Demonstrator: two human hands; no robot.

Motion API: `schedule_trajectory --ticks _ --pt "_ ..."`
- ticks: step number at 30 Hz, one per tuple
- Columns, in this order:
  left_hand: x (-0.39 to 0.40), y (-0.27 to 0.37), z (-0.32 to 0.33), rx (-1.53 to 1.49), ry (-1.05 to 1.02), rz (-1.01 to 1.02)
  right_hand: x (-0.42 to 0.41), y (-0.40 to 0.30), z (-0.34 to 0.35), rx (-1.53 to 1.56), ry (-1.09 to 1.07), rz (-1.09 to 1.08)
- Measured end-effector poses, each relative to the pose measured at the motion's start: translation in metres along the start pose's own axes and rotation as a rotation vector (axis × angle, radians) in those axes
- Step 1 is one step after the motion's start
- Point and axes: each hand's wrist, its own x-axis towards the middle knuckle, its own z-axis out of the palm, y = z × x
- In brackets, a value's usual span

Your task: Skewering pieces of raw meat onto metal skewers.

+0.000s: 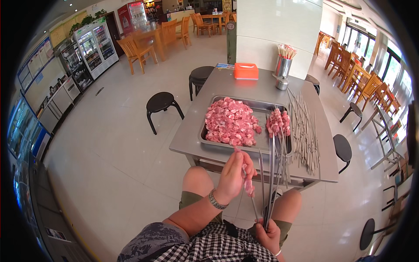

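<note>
My left hand [233,175], with a metal watch on the wrist, pinches a piece of raw meat [237,149] at the upper end of a metal skewer [255,209]. More meat [248,187] is threaded on that skewer below my fingers. Lower down, my right hand [269,235] grips this skewer's lower end together with several bare, upright metal skewers [271,177]. In front of me a steel tray [262,144] holds a heap of cut raw meat [230,121] on its left side. Loaded meat skewers [278,122] lie at its right end, their shafts over the rim.
Many loose metal skewers [304,134] lie right of the tray on the steel table [190,131]. An orange tissue box [246,71], a metal holder of chopsticks [283,67] and a small lidded pot [282,83] stand behind. Black stools [160,102] surround the table; a tiled pillar [278,29] rises beyond.
</note>
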Motion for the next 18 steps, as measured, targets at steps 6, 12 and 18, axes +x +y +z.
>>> schedule_trajectory --ticks 6,12,18 --pt "0.0 -0.011 -0.003 0.07 -0.16 0.139 -0.004 0.001 0.004 -0.013 0.034 -0.061" --pt "-0.008 -0.021 -0.003 0.068 -0.119 -0.111 -0.007 0.009 0.008 -0.065 0.077 -0.206" --pt "-0.001 -0.003 0.019 -0.103 0.087 -0.23 -0.003 0.002 0.011 0.023 0.076 -0.077"
